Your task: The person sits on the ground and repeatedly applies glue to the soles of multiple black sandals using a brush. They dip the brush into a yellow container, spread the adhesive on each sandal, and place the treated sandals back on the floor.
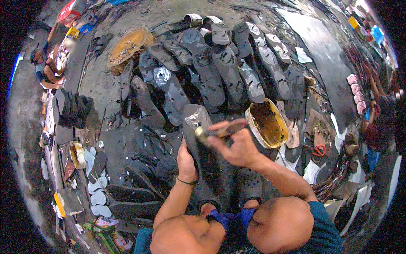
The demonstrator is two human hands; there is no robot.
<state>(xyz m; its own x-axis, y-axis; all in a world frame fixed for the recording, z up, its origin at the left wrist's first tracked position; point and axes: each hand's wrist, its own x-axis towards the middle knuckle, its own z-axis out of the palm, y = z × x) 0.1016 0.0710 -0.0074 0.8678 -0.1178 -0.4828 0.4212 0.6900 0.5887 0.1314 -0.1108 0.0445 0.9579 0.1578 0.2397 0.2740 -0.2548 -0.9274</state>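
A long dark shoe sole [207, 163] is held upright in front of my knees by my left hand [186, 163], which grips its left edge. A wet, shiny patch shows near its far end. My right hand [239, 148] is closed round the handle of a brush [228, 128]. The brush's pale yellowish head lies over the sole, just below the shiny patch; whether it touches cannot be made out. Right of that hand stands a yellowish tub [248, 116] with brown, sticky-looking residue inside. Many dark soles [171, 95] with small slots lie in overlapping rows beyond.
A round amber-coloured basin [131, 44] lies at the far left. Stacked black soles [69, 108] stand on the left, and black straps [154, 152] lie nearer. Orange-handled scissors [320, 150] rest at right among scraps. Other people sit along both sides.
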